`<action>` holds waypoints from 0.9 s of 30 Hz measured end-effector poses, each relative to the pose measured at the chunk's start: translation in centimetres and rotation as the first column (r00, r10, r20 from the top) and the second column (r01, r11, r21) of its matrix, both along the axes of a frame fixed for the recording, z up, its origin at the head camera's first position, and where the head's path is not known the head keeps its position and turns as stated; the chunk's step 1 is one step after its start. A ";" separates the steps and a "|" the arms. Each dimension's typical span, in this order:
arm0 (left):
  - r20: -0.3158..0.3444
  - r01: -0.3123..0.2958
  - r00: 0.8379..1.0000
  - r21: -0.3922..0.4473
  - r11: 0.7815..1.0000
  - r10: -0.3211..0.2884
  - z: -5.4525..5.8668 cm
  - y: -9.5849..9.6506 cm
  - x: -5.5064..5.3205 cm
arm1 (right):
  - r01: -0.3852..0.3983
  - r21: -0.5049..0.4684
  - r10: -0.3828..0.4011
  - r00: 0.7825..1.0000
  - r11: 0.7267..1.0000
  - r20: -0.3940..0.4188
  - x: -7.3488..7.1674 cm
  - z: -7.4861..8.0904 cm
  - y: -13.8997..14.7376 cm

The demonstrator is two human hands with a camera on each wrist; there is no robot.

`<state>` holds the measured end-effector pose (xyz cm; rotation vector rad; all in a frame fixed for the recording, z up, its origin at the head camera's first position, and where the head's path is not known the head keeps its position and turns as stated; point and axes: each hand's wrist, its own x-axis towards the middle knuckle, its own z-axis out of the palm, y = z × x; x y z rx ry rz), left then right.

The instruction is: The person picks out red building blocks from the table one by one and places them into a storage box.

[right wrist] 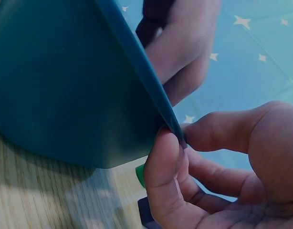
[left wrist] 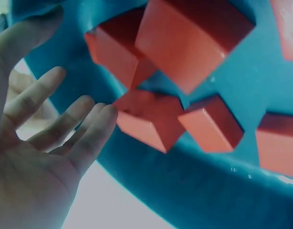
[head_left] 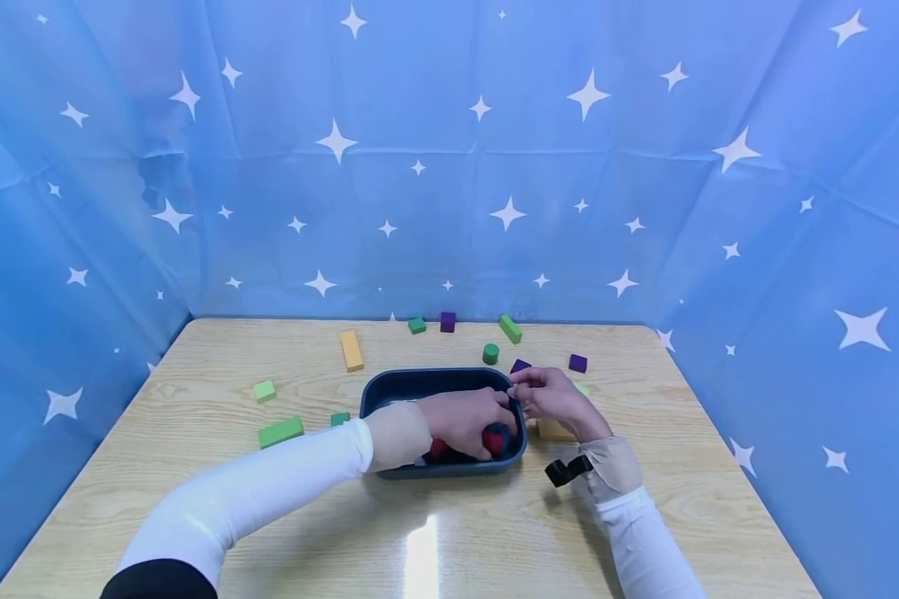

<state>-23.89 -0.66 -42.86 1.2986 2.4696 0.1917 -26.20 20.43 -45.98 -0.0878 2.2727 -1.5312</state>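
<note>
A dark blue plastic bin [head_left: 442, 476] stands on the table, with several red blocks [left wrist: 194, 43] inside. My left hand [head_left: 460, 418] reaches down into it over the blocks. In the left wrist view its fingers extend loosely, the fingertips right at the edge of a notched red block [left wrist: 158, 119]; nothing is gripped. At the bin's right back corner, my right hand [head_left: 558, 401] pinches the rim [right wrist: 151, 88] between thumb and fingers. My left forearm hides part of the bin's inside.
Behind the bin lie a yellow block [head_left: 351, 350], a green cylinder [head_left: 490, 353] and purple blocks [head_left: 448, 322]. Green blocks [head_left: 280, 432] lie to the left. A tan block [head_left: 554, 430] sits against the bin's right side, under my right hand. A star-patterned blue curtain [head_left: 419, 191] encloses the table.
</note>
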 end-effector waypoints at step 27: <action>-0.116 -0.394 0.850 0.509 0.766 0.514 4.2 -12.4 -2.1 | -0.028 0.404 0.218 0.874 0.914 -0.434 0.3 4.8 2.9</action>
